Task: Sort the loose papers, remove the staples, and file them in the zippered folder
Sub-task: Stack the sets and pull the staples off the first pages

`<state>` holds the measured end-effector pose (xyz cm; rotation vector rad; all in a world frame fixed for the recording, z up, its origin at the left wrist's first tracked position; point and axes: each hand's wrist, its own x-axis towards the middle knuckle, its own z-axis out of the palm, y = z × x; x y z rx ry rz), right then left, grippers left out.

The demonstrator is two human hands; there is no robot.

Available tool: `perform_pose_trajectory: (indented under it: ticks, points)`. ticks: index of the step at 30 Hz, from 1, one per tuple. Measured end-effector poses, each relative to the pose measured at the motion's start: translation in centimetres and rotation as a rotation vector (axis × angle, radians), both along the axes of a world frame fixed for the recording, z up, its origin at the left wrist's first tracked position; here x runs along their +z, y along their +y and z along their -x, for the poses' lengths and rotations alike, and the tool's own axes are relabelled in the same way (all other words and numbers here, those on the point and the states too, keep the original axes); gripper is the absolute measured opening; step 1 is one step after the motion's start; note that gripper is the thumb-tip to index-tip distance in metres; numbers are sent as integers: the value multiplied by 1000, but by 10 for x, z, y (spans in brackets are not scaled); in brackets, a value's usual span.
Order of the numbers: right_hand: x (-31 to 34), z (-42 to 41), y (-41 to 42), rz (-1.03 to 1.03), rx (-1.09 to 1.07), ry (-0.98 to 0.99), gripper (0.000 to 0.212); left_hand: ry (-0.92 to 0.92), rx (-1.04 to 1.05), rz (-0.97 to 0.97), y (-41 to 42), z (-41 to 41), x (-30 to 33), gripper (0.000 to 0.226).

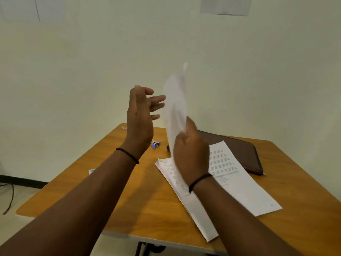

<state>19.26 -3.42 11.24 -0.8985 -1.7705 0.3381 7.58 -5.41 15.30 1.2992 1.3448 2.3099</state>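
My right hand grips the lower edge of a blurred sheaf of white paper and holds it upright above the table. My left hand is raised beside it, fingers spread and straight, just left of the sheets and holding nothing. On the table below lies a stack of printed papers, fanned slightly. The brown zippered folder lies flat behind the stack at the table's far right. A small purple staple remover rests on the table behind my left wrist.
The wooden table stands against a pale wall. A small white slip lies at its left edge. A dark cable trails on the floor at the left.
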Motion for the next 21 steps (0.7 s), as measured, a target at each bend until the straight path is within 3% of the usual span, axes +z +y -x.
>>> perform_pose_trajectory:
  ticks: [3, 7, 9, 13, 18, 21]
  points:
    - [28, -29, 20, 70, -66, 270, 50, -11, 84, 73, 9, 4, -22, 31]
    - [48, -74, 39, -42, -208, 198, 61, -23, -8, 542, 28, -2, -70, 20]
    - [44, -85, 40, -171, -219, 87, 67, -49, -79, 710, 35, -9, -89, 17]
    - [13, -87, 44, -308, -248, -283, 74, -62, -120, 815, 43, -18, -106, 18]
    - [-48, -83, 62, 16, -359, -807, 65, 9, -108, 910, 43, -10, -121, 16]
    - [-80, -76, 71, 177, -330, -939, 58, -11, -66, 915, 43, 4, -132, 16]
